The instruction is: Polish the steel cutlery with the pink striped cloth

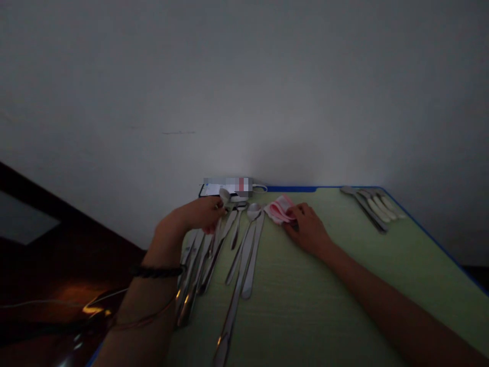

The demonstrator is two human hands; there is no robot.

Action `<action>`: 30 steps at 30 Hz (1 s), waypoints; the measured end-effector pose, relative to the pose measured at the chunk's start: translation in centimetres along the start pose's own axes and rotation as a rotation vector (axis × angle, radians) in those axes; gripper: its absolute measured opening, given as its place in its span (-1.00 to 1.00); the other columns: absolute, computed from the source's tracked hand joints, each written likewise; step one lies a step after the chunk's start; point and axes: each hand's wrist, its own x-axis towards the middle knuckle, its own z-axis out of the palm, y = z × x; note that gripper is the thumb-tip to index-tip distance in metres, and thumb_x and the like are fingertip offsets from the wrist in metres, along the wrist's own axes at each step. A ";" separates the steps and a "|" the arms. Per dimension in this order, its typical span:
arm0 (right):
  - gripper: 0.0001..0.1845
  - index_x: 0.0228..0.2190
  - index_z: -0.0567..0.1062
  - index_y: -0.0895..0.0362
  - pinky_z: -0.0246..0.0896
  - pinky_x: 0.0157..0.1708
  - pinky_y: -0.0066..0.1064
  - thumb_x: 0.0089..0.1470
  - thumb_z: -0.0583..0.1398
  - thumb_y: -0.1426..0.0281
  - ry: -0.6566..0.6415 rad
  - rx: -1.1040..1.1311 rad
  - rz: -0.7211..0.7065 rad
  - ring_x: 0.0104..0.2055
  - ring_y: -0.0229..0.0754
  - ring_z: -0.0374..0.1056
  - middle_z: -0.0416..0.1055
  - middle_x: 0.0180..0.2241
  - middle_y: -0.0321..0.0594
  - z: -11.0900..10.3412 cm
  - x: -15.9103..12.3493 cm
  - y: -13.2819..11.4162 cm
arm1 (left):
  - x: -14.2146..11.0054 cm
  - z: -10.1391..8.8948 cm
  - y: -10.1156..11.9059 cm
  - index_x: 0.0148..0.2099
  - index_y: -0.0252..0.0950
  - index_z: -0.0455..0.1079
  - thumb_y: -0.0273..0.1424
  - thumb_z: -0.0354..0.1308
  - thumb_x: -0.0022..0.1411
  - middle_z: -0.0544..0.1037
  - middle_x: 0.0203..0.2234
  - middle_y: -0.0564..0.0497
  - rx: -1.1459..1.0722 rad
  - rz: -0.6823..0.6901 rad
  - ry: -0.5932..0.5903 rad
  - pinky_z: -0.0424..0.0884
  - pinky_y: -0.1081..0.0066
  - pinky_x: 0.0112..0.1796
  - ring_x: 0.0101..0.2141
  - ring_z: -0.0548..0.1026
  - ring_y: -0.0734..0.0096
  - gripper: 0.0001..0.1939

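Observation:
My left hand is closed at the far left of the cutlery, with its fingertips pinched round a spoon. The spoon's bowl points up toward the wall, and its handle is partly hidden by my fingers. Below and beside that hand lie several metal knives and forks, some covered by my forearm. A long-handled spoon and a flat table knife lie just to the right. My right hand grips a folded pink and white cloth on the tabletop, its fingers curled over the cloth's right side.
Against the wall rests a lit phone with a white cable. Several pieces of cutlery with pale handles lie grouped at the back right of the green table, which has a blue edge.

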 end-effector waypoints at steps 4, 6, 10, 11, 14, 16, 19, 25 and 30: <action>-0.73 -0.23 0.38 0.13 0.18 -0.14 -0.26 0.02 0.12 0.27 -0.003 -0.004 0.004 -0.17 -0.12 0.22 0.25 -0.21 -0.08 -0.1 0.0 -0.2 | 0.3 0.3 -0.7 -0.51 -0.32 0.24 -0.37 -0.04 0.04 0.46 -0.66 -0.05 0.073 -0.047 -0.117 0.37 0.41 -0.57 -0.63 0.44 0.35 -0.85; -0.72 -0.23 0.38 0.13 0.18 -0.14 -0.26 0.01 0.12 0.27 -0.001 -0.009 0.008 -0.16 -0.11 0.22 0.25 -0.21 -0.08 -0.1 0.0 -0.3 | 0.3 0.5 -0.7 -0.53 -0.32 0.25 -0.39 -0.02 -0.01 0.46 -0.68 -0.04 0.061 -0.051 -0.145 0.37 0.42 -0.57 -0.63 0.43 0.36 -0.87; -0.72 -0.22 0.38 0.12 0.18 -0.15 -0.26 0.01 0.13 0.27 0.002 -0.005 0.009 -0.17 -0.10 0.22 0.25 -0.21 -0.09 -0.1 0.0 -0.6 | 0.2 0.9 -0.3 -0.51 -0.33 0.31 -0.38 0.02 -0.04 0.50 -0.62 -0.04 0.007 -0.015 -0.186 0.36 0.46 -0.55 -0.59 0.44 0.39 -0.87; -0.72 -0.23 0.38 0.12 0.18 -0.15 -0.26 0.00 0.13 0.27 0.004 -0.003 0.009 -0.17 -0.11 0.22 0.25 -0.21 -0.09 -0.1 0.0 -0.6 | 0.2 1.0 -0.3 -0.51 -0.33 0.33 -0.36 0.03 -0.03 0.51 -0.60 -0.04 -0.006 -0.011 -0.200 0.36 0.47 -0.54 -0.59 0.44 0.40 -0.85; -0.73 -0.23 0.38 0.12 0.18 -0.15 -0.26 0.00 0.13 0.28 0.010 0.002 0.007 -0.18 -0.11 0.22 0.25 -0.21 -0.09 -0.1 0.0 -0.7 | 0.4 0.9 -0.5 -0.51 -0.34 0.35 -0.29 0.03 0.00 0.52 -0.58 -0.05 -0.026 -0.005 -0.196 0.35 0.48 -0.54 -0.59 0.43 0.42 -0.78; -0.74 -0.24 0.38 0.12 0.18 -0.15 -0.25 -0.01 0.14 0.29 0.012 0.007 0.004 -0.18 -0.11 0.22 0.25 -0.22 -0.09 -0.1 0.0 -0.6 | 0.6 0.7 -0.8 -0.50 -0.35 0.36 -0.26 0.01 0.02 0.51 -0.59 -0.05 -0.011 -0.002 -0.138 0.32 0.48 -0.56 -0.60 0.42 0.42 -0.74; -0.73 -0.24 0.38 0.12 0.18 -0.15 -0.24 -0.01 0.14 0.29 0.014 0.018 0.000 -0.17 -0.10 0.22 0.25 -0.21 -0.09 -0.1 0.0 -0.4 | 0.7 0.6 -0.7 -0.43 -0.37 0.39 -0.27 0.00 0.05 0.50 -0.60 -0.04 0.043 0.060 -0.046 0.28 0.50 -0.56 -0.59 0.42 0.42 -0.74; -0.74 -0.23 0.38 0.11 0.17 -0.17 -0.24 0.00 0.13 0.28 0.013 0.027 -0.002 -0.18 -0.12 0.22 0.24 -0.22 -0.10 0.0 0.0 -0.3 | 1.6 2.6 1.9 -0.34 -0.34 0.44 -0.26 -0.07 0.15 0.56 -0.52 -0.07 0.312 0.155 0.013 0.30 0.49 -0.50 -0.53 0.48 0.40 -0.68; -0.75 -0.24 0.38 0.11 0.16 -0.17 -0.28 0.00 0.12 0.29 0.007 0.010 -0.001 -0.17 -0.12 0.22 0.26 -0.21 -0.10 0.1 0.0 -0.3 | 2.5 5.0 3.7 -0.30 -0.37 0.48 -0.25 0.05 0.07 0.58 -0.41 -0.23 0.411 0.125 0.063 0.35 0.38 -0.40 -0.38 0.52 0.21 -0.69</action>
